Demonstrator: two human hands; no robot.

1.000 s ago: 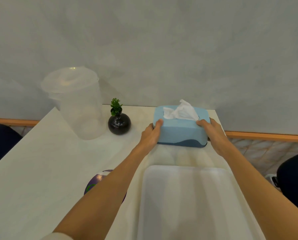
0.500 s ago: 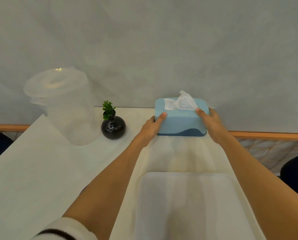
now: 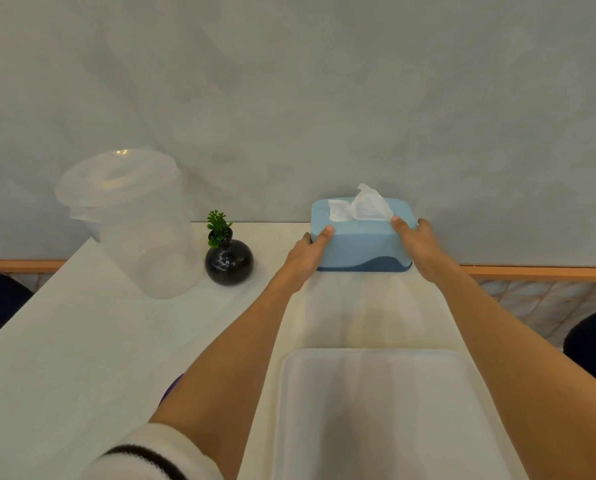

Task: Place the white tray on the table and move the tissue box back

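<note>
A light blue tissue box (image 3: 360, 242) with a white tissue sticking out of its top stands at the far edge of the white table (image 3: 82, 341), close to the grey wall. My left hand (image 3: 307, 256) grips its left end and my right hand (image 3: 419, 249) grips its right end, thumbs on top. The white tray (image 3: 386, 410) lies flat on the table near me, between my forearms, with nothing in it.
A clear plastic jug with a lid (image 3: 133, 220) stands at the back left. A small black round vase with a green plant (image 3: 228, 258) sits between the jug and the tissue box. A purple object (image 3: 170, 389) peeks out under my left forearm. Dark chairs flank the table.
Both hands have pushed the tissue box away from me toward the wall. The gap between the box and the tray has grown.
</note>
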